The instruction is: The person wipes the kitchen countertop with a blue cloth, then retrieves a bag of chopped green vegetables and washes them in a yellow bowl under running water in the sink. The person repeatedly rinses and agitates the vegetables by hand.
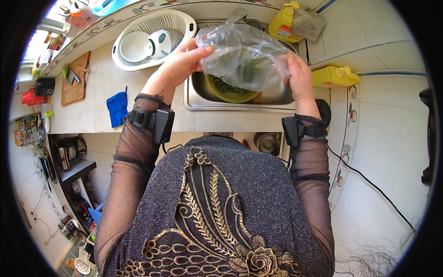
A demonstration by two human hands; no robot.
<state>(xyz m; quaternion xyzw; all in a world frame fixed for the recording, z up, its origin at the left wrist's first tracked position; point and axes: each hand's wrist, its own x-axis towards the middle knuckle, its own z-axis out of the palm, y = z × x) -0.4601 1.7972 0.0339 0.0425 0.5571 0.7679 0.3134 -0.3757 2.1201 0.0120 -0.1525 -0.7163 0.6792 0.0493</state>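
Observation:
A clear plastic bag (242, 55) is stretched between my two hands above the sink. My left hand (183, 62) pinches its left side between thumb and fingers, and my right hand (299, 74) grips the right edge. Under the bag, a yellow-green basin (238, 98) holding chopped or small-leaved greens (225, 86) sits in the stainless steel sink (204, 105). The bag partly hides the basin and the back of the sink.
Left of the sink stands a white oval draining basket (119, 59) with white bowls (133, 46). A blue cloth (117, 108) and a wooden cutting board (83, 91) with a knife (72, 77) lie farther left. Yellow pump bottles (279, 24) stand behind and right of the sink.

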